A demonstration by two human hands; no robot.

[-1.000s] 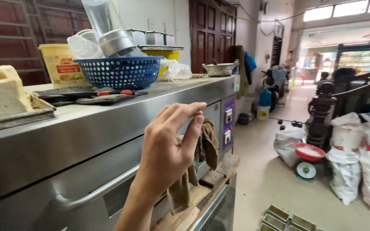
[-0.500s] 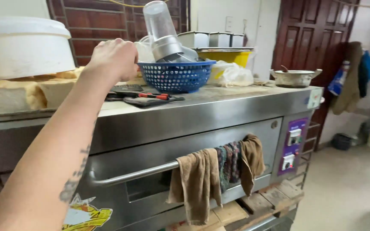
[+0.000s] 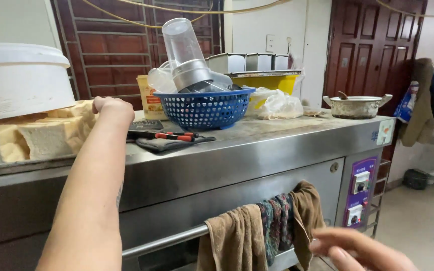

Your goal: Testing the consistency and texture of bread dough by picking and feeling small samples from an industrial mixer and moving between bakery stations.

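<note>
My left hand (image 3: 112,107) was on the bread (image 3: 51,131) at 10 o'clock on the oven (image 3: 237,160); its grip I could not tell. My right hand (image 3: 360,249) was open, blurred, at 5 o'clock near the towels (image 3: 257,233).

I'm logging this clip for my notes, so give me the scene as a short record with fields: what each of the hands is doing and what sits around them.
left hand: left hand closed, knuckles up, on top of the steel oven, beside the pale bread loaves
right hand: right hand low, fingers loosely open, holding nothing, near the brown and patterned cloths
cloths: draped over the oven door handle
oven top: blue plastic basket holding clear containers; red-handled tool; metal pot
</note>
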